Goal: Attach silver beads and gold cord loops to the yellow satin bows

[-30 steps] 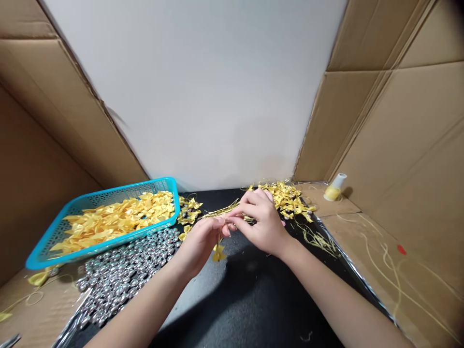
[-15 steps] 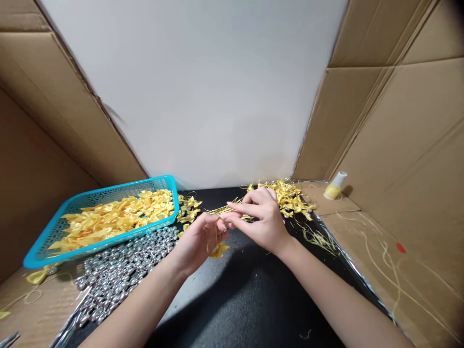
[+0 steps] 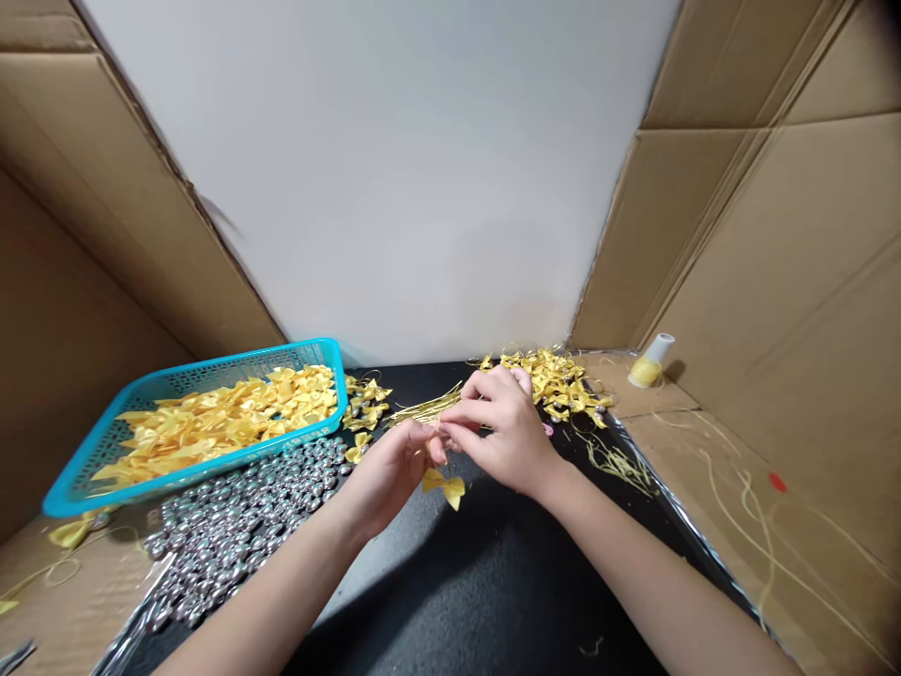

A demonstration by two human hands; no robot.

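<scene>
Over the black work surface [image 3: 450,563], my left hand [image 3: 394,469] and my right hand [image 3: 503,432] meet fingertip to fingertip. A yellow ribbon bow [image 3: 445,486] dangles just below my left fingers, apparently from a thin cord. My left thumb and finger are pinched together on that cord, though the grip itself is mostly covered. My right thumb and index finger pinch at the same spot; what lies between them is too small to make out. Behind the hands lies a bundle of gold-coloured strands [image 3: 426,408], partly hidden by my right hand.
At left, a blue basket [image 3: 342,390] holds yellow bows, with many silver beads [image 3: 239,526] before it. Finished-looking bows with cords [image 3: 563,385] are heaped at back right, near cut cord pieces [image 3: 623,467]. A thread cone [image 3: 651,361] stands by the cardboard wall [image 3: 795,282].
The dangling bow has swung right and hangs more fully in view below the fingers. My right hand has shifted slightly left, its fingertips now pinched closer against my left ones.
</scene>
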